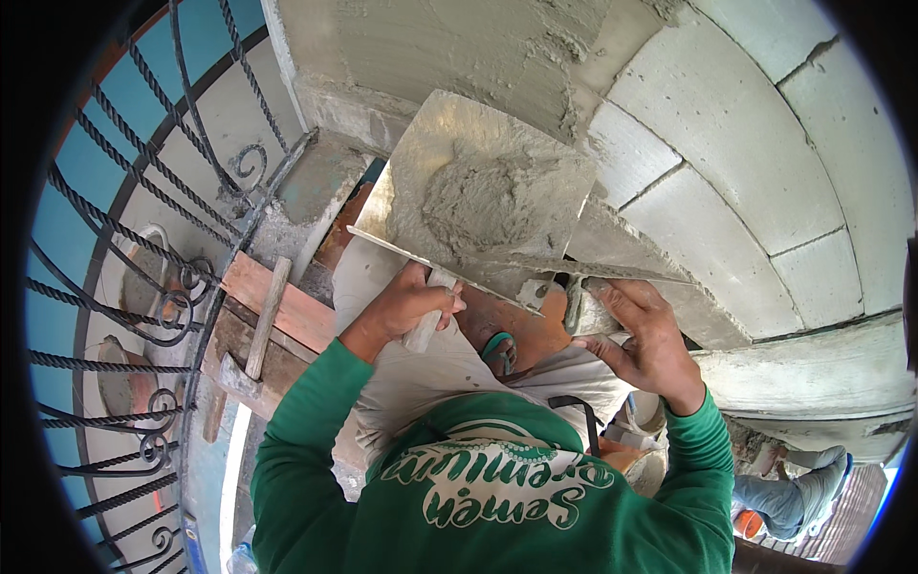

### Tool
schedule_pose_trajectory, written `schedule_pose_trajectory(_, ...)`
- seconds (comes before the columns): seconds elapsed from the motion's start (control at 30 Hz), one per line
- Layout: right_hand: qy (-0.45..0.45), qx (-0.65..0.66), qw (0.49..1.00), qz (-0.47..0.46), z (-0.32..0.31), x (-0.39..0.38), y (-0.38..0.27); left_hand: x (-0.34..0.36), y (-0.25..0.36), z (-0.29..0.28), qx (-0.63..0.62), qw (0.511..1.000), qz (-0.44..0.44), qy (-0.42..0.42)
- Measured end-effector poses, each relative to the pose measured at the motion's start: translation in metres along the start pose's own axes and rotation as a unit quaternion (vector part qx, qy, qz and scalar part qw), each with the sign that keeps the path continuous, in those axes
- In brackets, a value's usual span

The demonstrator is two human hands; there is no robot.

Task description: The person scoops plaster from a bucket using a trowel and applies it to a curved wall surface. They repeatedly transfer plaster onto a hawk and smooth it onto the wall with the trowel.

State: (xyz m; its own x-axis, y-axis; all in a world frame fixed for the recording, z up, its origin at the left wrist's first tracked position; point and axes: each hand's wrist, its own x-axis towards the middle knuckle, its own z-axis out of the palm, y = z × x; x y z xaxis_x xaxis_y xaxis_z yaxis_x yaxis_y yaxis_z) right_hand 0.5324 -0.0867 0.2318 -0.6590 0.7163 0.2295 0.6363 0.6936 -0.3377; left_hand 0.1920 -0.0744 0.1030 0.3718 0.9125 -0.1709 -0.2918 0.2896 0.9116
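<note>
My left hand [406, 304] is closed around the pale handle of a plasterer's hawk [406, 182], whose square metal plate tilts in front of me. A heap of wet grey mortar [483, 201] sits on the middle of the plate. On the right, my right hand [645, 340] grips a plastering trowel [631, 272]. Its long thin blade lies edge-on to me at the near right side of the hawk, close to the mortar. The hand and blade partly hide the trowel's handle.
A light block wall [727, 172] rises ahead and right, with wet plaster [459, 48] at its far left. A twisted iron railing [124, 230] runs along the left. A hammer [268, 320] rests on planks [287, 297]. Another person [798, 493] is at lower right.
</note>
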Motion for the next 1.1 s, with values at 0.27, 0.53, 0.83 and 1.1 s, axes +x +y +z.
schedule_pose_trajectory(0.27, -0.029, -0.043, 0.997, -0.056, 0.044, 0.138, -0.034, 0.007, 0.057, -0.123, 0.240, 0.969, 0.021, -0.050)
schedule_pose_trajectory(0.53, 0.225, -0.139, 0.959, -0.104, 0.074, 0.228, -0.044, -0.002, 0.194, -0.151, 0.517, 0.797, 0.310, -0.031)
schedule_pose_trajectory(0.83, 0.292, -0.064, 0.944, -0.141, 0.121, 0.305, -0.112, -0.076, 0.244, -0.203, 0.501, 0.833, 0.232, -0.019)
schedule_pose_trajectory(1.1, 0.298, -0.089, 0.944, -0.112, 0.135, 0.371, -0.155, -0.122, 0.201, -0.276, 0.439, 0.871, 0.222, 0.007)
